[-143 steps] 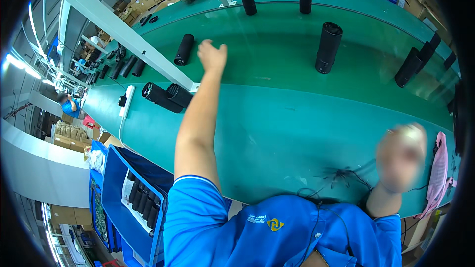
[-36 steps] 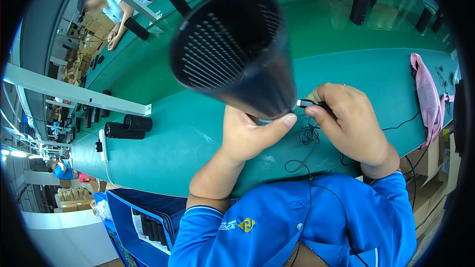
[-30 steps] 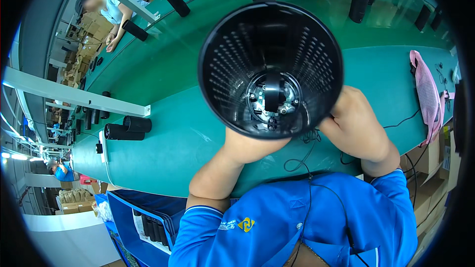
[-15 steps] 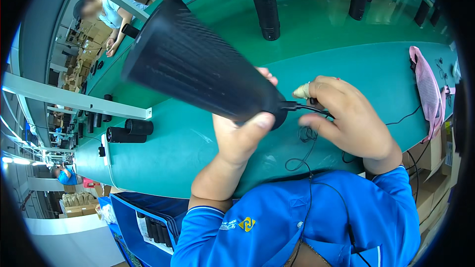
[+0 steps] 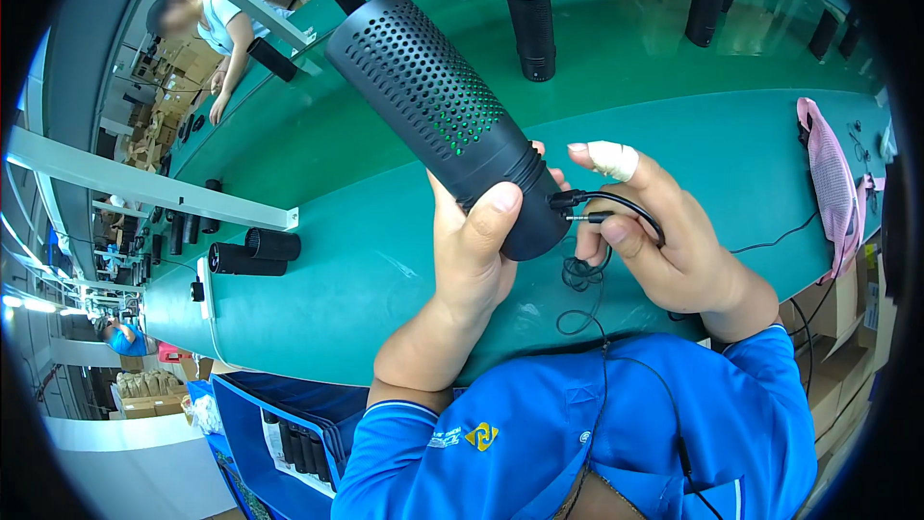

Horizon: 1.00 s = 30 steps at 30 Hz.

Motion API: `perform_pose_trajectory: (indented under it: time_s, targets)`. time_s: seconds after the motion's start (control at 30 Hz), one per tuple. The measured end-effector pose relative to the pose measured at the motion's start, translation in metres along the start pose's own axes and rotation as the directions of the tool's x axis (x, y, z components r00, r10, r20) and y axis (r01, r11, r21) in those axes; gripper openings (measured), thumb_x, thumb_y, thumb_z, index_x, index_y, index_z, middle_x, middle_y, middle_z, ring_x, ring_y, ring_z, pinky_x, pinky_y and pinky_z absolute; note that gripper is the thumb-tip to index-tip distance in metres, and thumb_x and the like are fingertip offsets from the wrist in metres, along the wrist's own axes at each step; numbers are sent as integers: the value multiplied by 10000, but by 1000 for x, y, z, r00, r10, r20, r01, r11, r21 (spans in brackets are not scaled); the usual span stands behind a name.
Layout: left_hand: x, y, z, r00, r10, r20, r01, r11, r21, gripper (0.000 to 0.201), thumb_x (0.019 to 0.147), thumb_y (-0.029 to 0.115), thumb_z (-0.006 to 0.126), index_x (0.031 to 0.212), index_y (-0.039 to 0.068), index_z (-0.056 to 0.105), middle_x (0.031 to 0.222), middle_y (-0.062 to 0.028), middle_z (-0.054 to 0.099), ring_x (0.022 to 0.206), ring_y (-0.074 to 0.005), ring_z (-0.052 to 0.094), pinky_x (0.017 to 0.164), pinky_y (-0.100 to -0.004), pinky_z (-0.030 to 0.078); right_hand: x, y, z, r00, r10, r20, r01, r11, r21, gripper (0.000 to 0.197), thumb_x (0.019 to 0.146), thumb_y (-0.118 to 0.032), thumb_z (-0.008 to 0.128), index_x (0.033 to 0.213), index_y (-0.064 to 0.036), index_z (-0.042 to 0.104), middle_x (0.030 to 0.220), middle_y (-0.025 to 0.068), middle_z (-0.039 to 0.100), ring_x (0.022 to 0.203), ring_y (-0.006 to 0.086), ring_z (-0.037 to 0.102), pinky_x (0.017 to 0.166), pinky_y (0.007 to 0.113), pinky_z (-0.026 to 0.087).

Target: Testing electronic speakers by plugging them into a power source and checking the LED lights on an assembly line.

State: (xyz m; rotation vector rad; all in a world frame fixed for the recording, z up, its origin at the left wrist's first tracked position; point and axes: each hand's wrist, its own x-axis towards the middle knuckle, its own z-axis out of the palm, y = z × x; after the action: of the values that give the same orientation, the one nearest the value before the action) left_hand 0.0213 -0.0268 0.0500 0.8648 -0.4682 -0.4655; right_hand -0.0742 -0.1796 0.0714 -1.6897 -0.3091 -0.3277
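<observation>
My left hand (image 5: 472,255) is closed round the lower end of a black cylindrical microphone (image 5: 423,101), tilted up to the left over the table. Its perforated grille faces me, with green showing through some holes. A black cable (image 5: 621,199) is plugged into its base. Right beside that connector, my right hand (image 5: 688,246) pinches a thin audio jack plug (image 5: 594,218), its metal tip at the base; I cannot tell whether it is inserted. The right index finger, wrapped in a pale bandage (image 5: 613,160), is stretched out. A thin black cord (image 5: 581,274) hangs below in loops.
Another microphone (image 5: 531,31) stands on the green conveyor belt (image 5: 616,48), with several more farther right. Two black cylinders (image 5: 248,259) lie on the green table (image 5: 356,299) at left. A pink mesh cloth (image 5: 830,173) hangs at the right edge. Across the belt sits a co-worker (image 5: 226,24).
The microphone has turned on its axis and drawn nearer the upright, bringing its perforated side into view. My right hand now holds the jack plug at the base, index finger lifted.
</observation>
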Motion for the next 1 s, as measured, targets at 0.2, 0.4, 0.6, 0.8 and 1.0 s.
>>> perform_pose_trajectory:
  time_s: [0.2, 0.4, 0.6, 0.8, 1.0]
  targets:
    - [0, -1, 2, 1000, -15, 10, 15, 999, 38, 549, 793, 110, 589, 1254, 54, 297, 1093, -182, 509, 896, -255, 585, 797, -353, 491, 1, -1, -1, 999, 46, 15, -45, 998, -44, 457, 912, -25, 460, 1351, 14, 337, 750, 104, 600, 620, 137, 543, 609, 222, 445]
    - [-1, -3, 5, 1000, 24, -18, -21, 982, 185, 495, 795, 246, 555, 1186, -20, 410, 1037, -175, 549, 862, -241, 598, 750, -336, 505, 2, -7, -2, 992, 124, 22, -122, 989, -85, 422, 896, -52, 515, 1299, 8, 404, 752, 95, 605, 623, 133, 538, 605, 227, 441]
    - [-1, -1, 9, 994, 58, -88, -41, 981, 187, 486, 792, 281, 539, 1154, -32, 452, 1025, -175, 551, 838, -236, 599, 718, -323, 507, 5, 5, -6, 999, -36, 3, 35, 942, -333, 233, 827, -64, 617, 1040, 20, 572, 742, 88, 607, 613, 163, 537, 592, 252, 437]
    - [-2, -5, 8, 988, 135, -73, -115, 967, 229, 478, 780, 280, 547, 1142, -19, 458, 1035, -175, 539, 825, -233, 594, 696, -316, 504, 2, 9, 1, 989, -148, -21, 122, 878, -462, 138, 758, -68, 684, 804, 22, 592, 743, 97, 606, 598, 204, 531, 577, 278, 430]
    - [-5, -10, 5, 972, 229, -50, -211, 947, 241, 501, 763, 281, 564, 1152, -11, 448, 1037, -171, 533, 815, -229, 589, 684, -312, 500, 0, 19, 16, 964, -243, -107, 175, 884, -434, 120, 740, -53, 693, 755, 16, 595, 744, 107, 606, 585, 225, 523, 566, 291, 420]
